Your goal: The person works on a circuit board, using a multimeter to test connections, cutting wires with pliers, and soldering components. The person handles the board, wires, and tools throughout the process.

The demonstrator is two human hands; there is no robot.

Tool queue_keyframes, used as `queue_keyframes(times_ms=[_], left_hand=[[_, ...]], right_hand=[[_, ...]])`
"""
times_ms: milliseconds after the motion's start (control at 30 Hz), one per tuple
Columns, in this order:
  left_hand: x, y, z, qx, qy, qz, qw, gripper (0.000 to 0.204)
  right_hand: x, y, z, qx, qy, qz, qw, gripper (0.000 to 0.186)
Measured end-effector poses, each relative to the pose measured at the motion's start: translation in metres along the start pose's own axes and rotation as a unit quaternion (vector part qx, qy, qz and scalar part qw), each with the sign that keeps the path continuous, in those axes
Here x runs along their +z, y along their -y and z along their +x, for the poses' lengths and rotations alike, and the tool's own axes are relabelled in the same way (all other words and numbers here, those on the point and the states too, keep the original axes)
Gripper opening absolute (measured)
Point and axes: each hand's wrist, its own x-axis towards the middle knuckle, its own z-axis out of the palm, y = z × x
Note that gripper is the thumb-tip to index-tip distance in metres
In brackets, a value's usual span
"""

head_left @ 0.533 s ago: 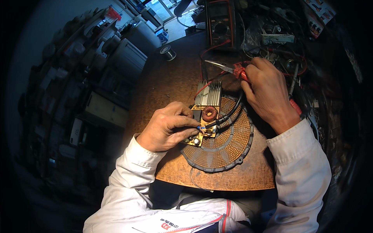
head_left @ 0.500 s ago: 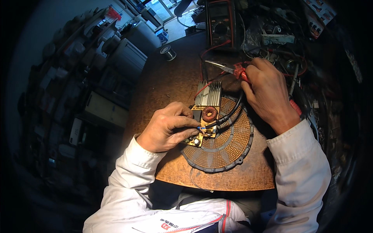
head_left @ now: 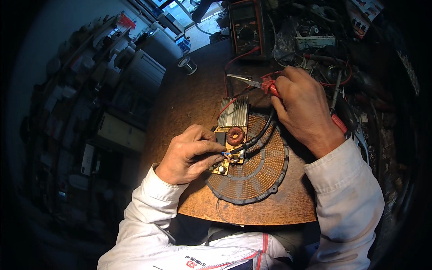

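My left hand [head_left: 188,155] pinches the thin blue wire [head_left: 226,154] where it comes out of a black cable [head_left: 254,140]. Under those fingertips lies a yellowish circuit board [head_left: 218,169], carrying a copper toroid coil [head_left: 235,136] and a finned heatsink [head_left: 234,112]. The board rests on a round flat induction coil [head_left: 261,175] with copper windings and a black frame. My right hand [head_left: 306,105], closed round red handles, holds needle-nose pliers [head_left: 249,81] above the table, their jaws pointing left and apart from the board.
A multimeter [head_left: 246,31] with red and black leads stands at the table's far side. The solder spool [head_left: 188,65] sits at the far left edge. Tangled cables and tools crowd the right, among them a red-handled tool [head_left: 339,123]. Shelves [head_left: 85,67] line the left.
The view has shifted slightly, so the table and things on it appear a little further left. Both hands keep their holds on the wire and the pliers.
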Motion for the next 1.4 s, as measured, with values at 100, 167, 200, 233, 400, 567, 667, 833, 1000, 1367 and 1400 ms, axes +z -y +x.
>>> queue_keyframes(times_ms=[100,167,200,233,400,567,667,833,1000,1367,1400], left_hand=[[-0.001,-0.001,0.002,0.006,0.008,0.008,1.0,0.028],[-0.003,0.0,0.003,0.007,0.018,0.004,1.0,0.028],[-0.004,0.001,0.004,0.004,0.024,-0.004,1.0,0.028],[-0.004,0.002,0.004,0.0,0.03,-0.012,0.999,0.028],[-0.004,0.006,0.005,-0.004,0.033,-0.035,0.999,0.027],[-0.005,0.007,0.005,-0.001,0.031,-0.028,0.999,0.026],[-0.004,0.006,0.005,-0.007,0.028,-0.029,0.999,0.025],[-0.006,0.003,0.005,-0.025,0.039,-0.018,0.999,0.024],[-0.006,-0.002,0.006,-0.025,0.038,-0.011,0.999,0.024],[-0.004,-0.005,0.008,-0.004,0.026,0.022,0.999,0.023],[-0.004,-0.005,0.008,-0.002,0.024,0.023,0.999,0.023]], right_hand=[[0.002,0.0,0.0,0.001,-0.003,0.007,1.0,0.009],[0.003,-0.002,-0.001,0.006,0.0,0.021,1.0,0.012],[0.004,-0.002,-0.001,0.009,0.002,0.028,1.0,0.014],[0.004,-0.002,-0.002,0.01,0.003,0.028,1.0,0.014],[0.004,-0.002,-0.002,0.008,0.007,0.027,1.0,0.014],[0.003,-0.002,-0.002,0.006,0.009,0.022,1.0,0.015],[0.002,-0.001,-0.001,0.006,0.011,0.01,1.0,0.009],[0.001,0.0,-0.001,0.012,0.016,0.001,1.0,0.008],[0.003,-0.001,-0.001,0.006,0.006,0.005,1.0,0.008],[0.006,-0.003,-0.003,0.012,0.001,0.014,1.0,0.006],[0.007,-0.003,-0.003,0.01,0.0,0.011,1.0,0.006]])
